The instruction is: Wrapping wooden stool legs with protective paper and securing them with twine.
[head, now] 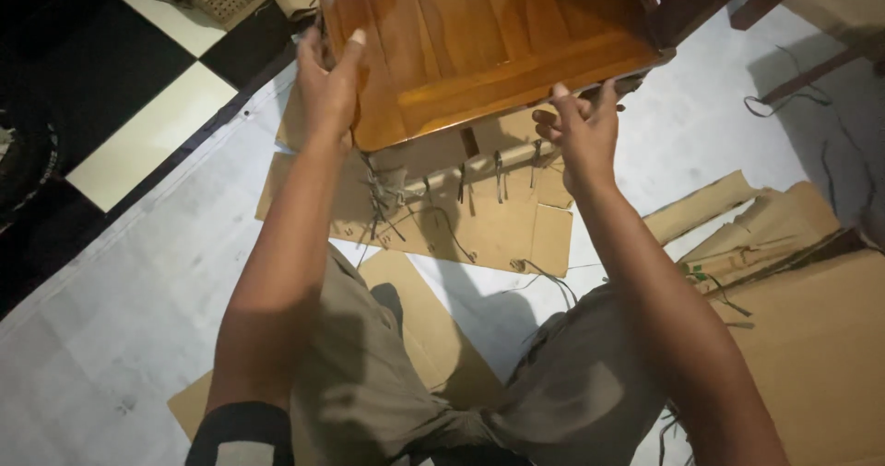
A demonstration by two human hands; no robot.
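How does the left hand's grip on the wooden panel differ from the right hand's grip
The left hand grips the wooden panel along its left side edge, fingers wrapped up over the glossy face; the right hand grips the lower right edge from below, fingers curled under it. The left hand sits higher in the picture, the right hand lower, nearer the cardboard on the floor. Both are closed on the panel, with bare forearms.

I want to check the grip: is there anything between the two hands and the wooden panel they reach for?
Nothing visible stands between. The left hand already grips the left edge of the wooden panel, and the right hand holds its lower right corner. Cardboard pieces with straps lie below on the floor, apart from the hands.
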